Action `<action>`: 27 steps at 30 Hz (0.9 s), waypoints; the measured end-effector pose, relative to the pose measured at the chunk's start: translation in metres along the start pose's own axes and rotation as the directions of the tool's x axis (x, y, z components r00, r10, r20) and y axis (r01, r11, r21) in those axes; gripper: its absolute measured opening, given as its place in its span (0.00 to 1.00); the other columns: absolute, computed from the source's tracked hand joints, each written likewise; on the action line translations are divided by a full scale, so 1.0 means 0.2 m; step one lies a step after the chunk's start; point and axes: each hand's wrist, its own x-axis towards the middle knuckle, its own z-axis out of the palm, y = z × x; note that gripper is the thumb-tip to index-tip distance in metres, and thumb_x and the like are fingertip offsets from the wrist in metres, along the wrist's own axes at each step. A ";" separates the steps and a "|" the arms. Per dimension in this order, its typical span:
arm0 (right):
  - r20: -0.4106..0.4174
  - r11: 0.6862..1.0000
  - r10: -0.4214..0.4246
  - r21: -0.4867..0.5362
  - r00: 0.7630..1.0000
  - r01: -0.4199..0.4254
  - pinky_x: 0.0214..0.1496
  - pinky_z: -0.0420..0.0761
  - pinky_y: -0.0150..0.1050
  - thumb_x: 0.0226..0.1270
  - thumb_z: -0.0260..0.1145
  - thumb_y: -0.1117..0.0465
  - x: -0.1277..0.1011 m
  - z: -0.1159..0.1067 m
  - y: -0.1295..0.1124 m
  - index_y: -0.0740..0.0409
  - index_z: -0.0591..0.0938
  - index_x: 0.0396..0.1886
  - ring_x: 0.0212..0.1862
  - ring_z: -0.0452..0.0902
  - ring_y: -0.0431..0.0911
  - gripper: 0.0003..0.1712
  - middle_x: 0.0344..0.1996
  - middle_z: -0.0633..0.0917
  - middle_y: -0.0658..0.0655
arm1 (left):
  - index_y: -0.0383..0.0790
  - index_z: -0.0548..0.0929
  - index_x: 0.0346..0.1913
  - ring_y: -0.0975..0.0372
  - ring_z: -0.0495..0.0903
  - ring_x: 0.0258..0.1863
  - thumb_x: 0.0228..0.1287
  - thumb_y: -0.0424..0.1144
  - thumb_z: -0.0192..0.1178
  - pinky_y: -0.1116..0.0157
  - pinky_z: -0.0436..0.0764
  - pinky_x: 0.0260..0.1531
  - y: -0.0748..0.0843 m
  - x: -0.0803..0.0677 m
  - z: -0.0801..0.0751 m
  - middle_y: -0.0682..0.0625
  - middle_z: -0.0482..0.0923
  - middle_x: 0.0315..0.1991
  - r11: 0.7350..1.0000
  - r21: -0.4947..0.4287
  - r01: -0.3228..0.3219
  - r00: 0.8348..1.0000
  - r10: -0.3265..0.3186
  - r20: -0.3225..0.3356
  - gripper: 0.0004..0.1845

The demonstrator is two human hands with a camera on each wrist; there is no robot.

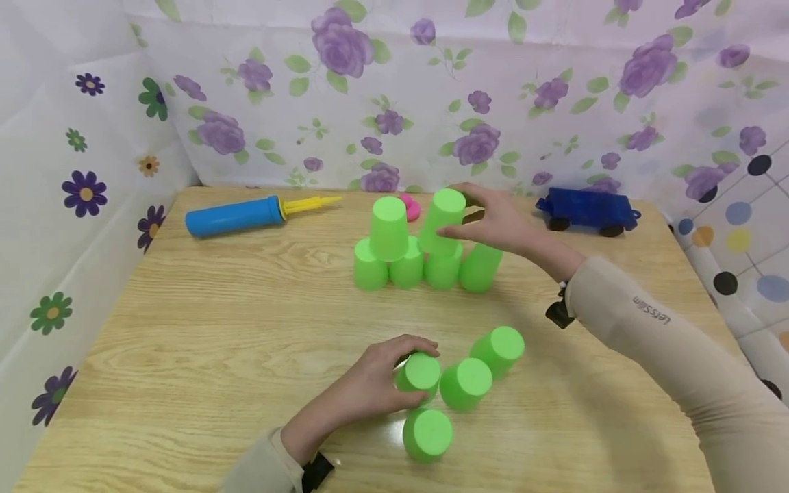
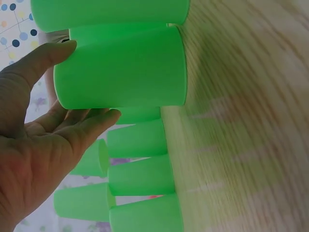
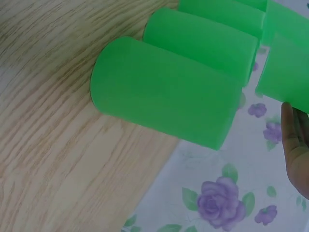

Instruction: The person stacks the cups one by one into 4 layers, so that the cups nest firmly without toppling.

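Head view, wooden table [image 1: 216, 329] with floral sheeting behind. Toward 12 o'clock of the tabletop stands a row of four inverted green cups [image 1: 424, 268], touching side by side. One second-tier cup [image 1: 389, 228] rests on the two at the 9 o'clock end of the row. The right hand [image 1: 502, 222], reaching in from 3 o'clock, curls its thumb and fingers round another green cup [image 1: 441, 220], tilted and in contact with the row beneath it. In the right wrist view only a fingertip [image 3: 297, 145] shows beside that held cup's wall [image 3: 285, 72].

Toward 6 o'clock stand four loose inverted cups, close together. The left hand [image 1: 370, 383] arches over the one nearest 9 o'clock [image 1: 419, 374], its fingers curled on the far side. In the left wrist view the thumb [image 2: 43, 60] and fingers [image 2: 91, 123] lie against opposite sides of this cup [image 2: 125, 67], the palm open behind it. Just beside it at 3 o'clock stands a cup [image 1: 466, 383], a further cup [image 1: 499, 349] at 2 o'clock, and the nearest cup [image 1: 427, 433] at 6 o'clock.

Toward 10 o'clock lies a blue hand pump [image 1: 237, 215] with a yellow nozzle. A pink object [image 1: 409, 205], mostly hidden, sits behind the stacked cups. A blue toy vehicle [image 1: 588, 209] stands toward 2 o'clock.
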 end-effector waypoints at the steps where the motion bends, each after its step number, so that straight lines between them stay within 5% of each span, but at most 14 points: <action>1: 0.007 1.000 -0.004 -0.003 1.000 0.004 0.53 0.79 0.39 0.49 0.73 0.44 0.00 0.01 0.00 0.48 0.72 0.61 0.54 0.75 0.46 0.39 0.51 0.79 0.48 | 0.41 0.76 0.52 0.61 0.74 0.55 0.47 0.29 0.69 0.62 0.73 0.58 0.00 0.00 0.00 0.50 0.77 0.53 1.000 -0.012 0.014 1.000 -0.014 0.009 0.26; 10: 0.001 1.000 -0.028 -0.002 1.000 0.028 0.51 0.80 0.40 0.49 0.74 0.47 0.00 0.05 -0.01 0.48 0.73 0.61 0.51 0.78 0.47 0.38 0.50 0.80 0.49 | 0.48 0.78 0.50 0.67 0.77 0.47 0.46 0.31 0.70 0.64 0.75 0.53 -0.02 0.01 -0.01 0.56 0.81 0.44 0.998 -0.018 0.064 0.997 -0.063 0.036 0.25; 27: 0.009 0.997 -0.071 -0.028 0.997 0.071 0.54 0.78 0.43 0.53 0.72 0.51 0.01 0.08 -0.03 0.51 0.71 0.62 0.54 0.75 0.48 0.36 0.54 0.78 0.51 | 0.45 0.78 0.51 0.67 0.77 0.43 0.44 0.31 0.71 0.62 0.77 0.50 -0.04 0.02 -0.01 0.55 0.81 0.43 0.995 0.017 0.099 0.992 -0.100 0.074 0.26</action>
